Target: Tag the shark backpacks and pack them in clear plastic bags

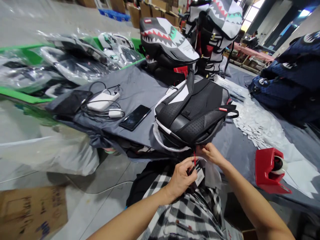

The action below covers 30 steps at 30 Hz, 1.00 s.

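Note:
A black and grey backpack [195, 110] lies on the cloth-covered table, its padded straps facing up and its near end at the table edge. My left hand [181, 176] is closed on a hang tag [199, 176], which hangs by a red cord [194, 158] below the bag's near end. Fingers of my right hand [211, 154] pinch at that same end of the backpack, close to the top of the cord. What exactly they grip there is hidden.
A black phone [135, 117] and a white power bank [103, 100] with cables lie to the left. Printed shark-mouth backpacks [170, 43] are stacked behind. On the right are a red tape dispenser [268, 170], scattered white slips [250, 128] and dark blue backpacks [287, 80]. Plastic-wrapped bags [75, 63] fill a green-edged bin.

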Available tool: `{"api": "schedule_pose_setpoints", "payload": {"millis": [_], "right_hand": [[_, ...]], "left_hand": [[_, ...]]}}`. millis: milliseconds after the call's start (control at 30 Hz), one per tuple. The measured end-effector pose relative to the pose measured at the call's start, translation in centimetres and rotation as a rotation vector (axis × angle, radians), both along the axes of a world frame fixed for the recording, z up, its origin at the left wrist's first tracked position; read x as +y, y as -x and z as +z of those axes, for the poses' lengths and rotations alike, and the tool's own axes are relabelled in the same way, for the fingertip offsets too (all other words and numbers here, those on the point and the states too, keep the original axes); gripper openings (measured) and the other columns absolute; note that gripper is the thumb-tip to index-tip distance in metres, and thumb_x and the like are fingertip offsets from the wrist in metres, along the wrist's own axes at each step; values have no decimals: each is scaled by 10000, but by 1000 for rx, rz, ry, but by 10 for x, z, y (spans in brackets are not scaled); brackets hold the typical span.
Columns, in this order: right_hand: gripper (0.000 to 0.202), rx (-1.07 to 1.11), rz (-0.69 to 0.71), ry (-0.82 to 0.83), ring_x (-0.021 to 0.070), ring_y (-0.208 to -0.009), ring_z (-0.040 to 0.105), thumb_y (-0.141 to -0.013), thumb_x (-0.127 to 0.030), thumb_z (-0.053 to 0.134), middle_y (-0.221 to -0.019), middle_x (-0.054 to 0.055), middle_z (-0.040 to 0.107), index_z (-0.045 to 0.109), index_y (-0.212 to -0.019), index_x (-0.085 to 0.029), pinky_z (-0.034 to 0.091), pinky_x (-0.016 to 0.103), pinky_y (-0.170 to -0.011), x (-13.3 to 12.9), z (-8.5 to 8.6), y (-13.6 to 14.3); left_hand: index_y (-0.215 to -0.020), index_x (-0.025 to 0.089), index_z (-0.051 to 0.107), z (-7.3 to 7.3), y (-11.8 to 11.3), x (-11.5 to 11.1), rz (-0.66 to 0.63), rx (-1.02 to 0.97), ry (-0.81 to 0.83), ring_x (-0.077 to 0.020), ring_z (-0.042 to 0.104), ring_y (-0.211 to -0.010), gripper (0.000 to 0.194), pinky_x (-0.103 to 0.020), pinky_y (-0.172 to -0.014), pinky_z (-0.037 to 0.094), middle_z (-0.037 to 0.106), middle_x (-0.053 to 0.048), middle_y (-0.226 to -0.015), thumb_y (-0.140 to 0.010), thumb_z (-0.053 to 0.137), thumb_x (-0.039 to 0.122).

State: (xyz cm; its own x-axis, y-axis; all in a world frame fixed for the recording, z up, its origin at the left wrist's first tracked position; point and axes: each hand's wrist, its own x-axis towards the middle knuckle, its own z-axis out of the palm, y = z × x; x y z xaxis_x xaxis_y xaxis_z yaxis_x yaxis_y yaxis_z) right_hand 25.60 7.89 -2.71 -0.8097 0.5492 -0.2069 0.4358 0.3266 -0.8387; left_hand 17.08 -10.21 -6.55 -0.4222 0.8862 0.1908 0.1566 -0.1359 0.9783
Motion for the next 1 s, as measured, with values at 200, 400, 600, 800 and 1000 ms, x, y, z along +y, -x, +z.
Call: {"api": "schedule_pose_setpoints", "payload": {"millis": [200, 400, 600, 800, 1000], "right_hand": [[547, 78, -249, 120, 91, -492, 304, -806, -700, 483, -512, -35, 372, 417, -572, -210, 283, 238, -466, -40, -2, 5], [357, 90, -310, -50, 163, -635, 565, -657, -490, 735, -703, 36, 679, 692, -760, -151, 461, 264, -609, -50, 0, 7], [312, 110, -300, -26, 212, -703, 661, -703, -453, 639, -759, 71, 747, 723, -757, -157, 523, 304, -690, -50, 0, 13], [375, 101, -251, -47, 250, -774, 683, -741, -528, 664, -808, 87, 759, 726, -773, -160, 538, 340, -733, -48, 4, 10], [411, 118, -160, 71, 257, -939, 682, -761, -539, 705, -961, 96, 764, 747, -906, -157, 521, 354, -864, -39, 14, -5]], "left_hand": [[-782, 209, 517, -15, -8, 6, -73, 300, 135, -123, 537, -647, 136, -237, -655, 451, 555, 24, -716, -893, 455, 159], [-862, 212, 564, -23, -1, -5, -101, 484, 172, -151, 602, -672, 141, -261, -667, 484, 603, -1, -763, -970, 477, 239], [-961, 216, 570, -30, 7, -15, 403, 259, 197, -151, 594, -724, 162, -274, -707, 506, 573, 11, -822, -870, 630, 336], [-913, 209, 670, -40, 2, 3, 397, 84, 132, -190, 631, -865, 222, -337, -835, 518, 647, -49, -878, -934, 499, 348], [-956, 183, 672, -34, 3, 18, 365, -519, 9, -188, 679, -907, 337, -321, -891, 525, 737, -54, -957, -888, 585, 502]]}}
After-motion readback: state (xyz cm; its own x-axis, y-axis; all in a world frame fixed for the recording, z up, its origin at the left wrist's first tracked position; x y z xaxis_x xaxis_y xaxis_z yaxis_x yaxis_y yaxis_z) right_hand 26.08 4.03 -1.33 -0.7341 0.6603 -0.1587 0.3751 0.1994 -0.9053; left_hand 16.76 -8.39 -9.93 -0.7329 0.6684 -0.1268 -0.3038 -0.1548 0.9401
